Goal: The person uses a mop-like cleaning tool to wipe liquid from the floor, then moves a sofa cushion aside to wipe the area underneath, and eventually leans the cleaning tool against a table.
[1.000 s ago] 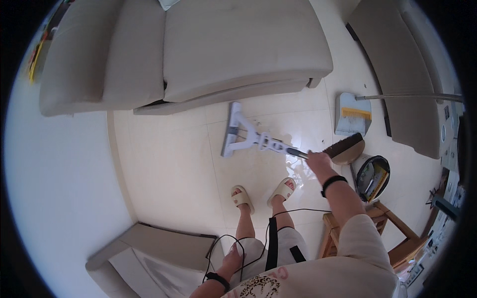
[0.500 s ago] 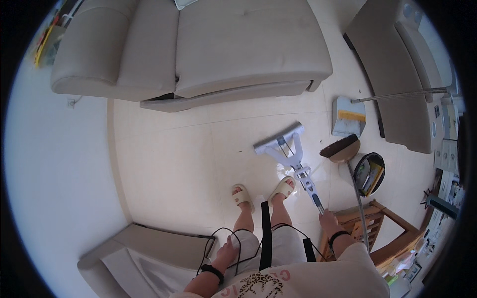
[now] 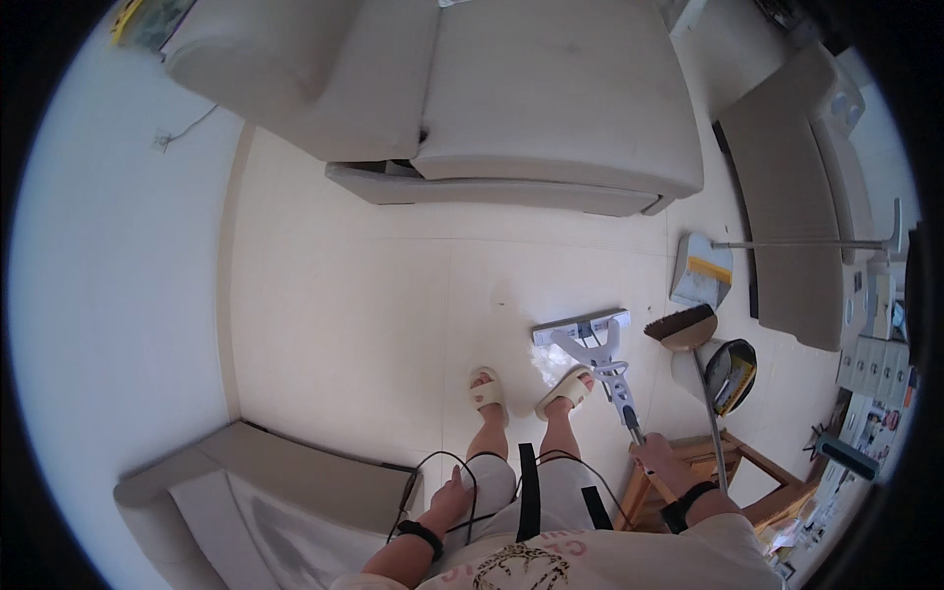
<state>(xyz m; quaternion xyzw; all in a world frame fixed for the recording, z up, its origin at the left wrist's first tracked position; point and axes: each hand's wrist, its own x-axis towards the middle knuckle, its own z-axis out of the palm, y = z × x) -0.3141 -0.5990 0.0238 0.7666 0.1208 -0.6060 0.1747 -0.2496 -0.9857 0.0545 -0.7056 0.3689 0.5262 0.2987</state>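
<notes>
My right hand (image 3: 661,462) is wrapped round the handle of a sponge mop (image 3: 590,346), white and grey with a wide flat head. The mop head lies on the pale floor (image 3: 364,305) just ahead of my right slipper (image 3: 563,392), beside a shiny patch of floor. My left hand (image 3: 450,499) hangs by my left thigh, close to a thin black cable loop; its fingers are mostly hidden. Both feet stand on the floor in cream slippers.
A beige sofa (image 3: 560,98) stands ahead, another seat (image 3: 275,482) behind left. To the right are a dustpan (image 3: 702,285), a broom (image 3: 683,329), a bin (image 3: 733,377), a wooden chair (image 3: 733,457) and a further sofa (image 3: 787,187). A white wall (image 3: 118,285) bounds the left.
The mop head has come back toward my feet and lies straighter across. My right hand moved back with the handle. My view has shifted a little; the left hand stays by the thigh.
</notes>
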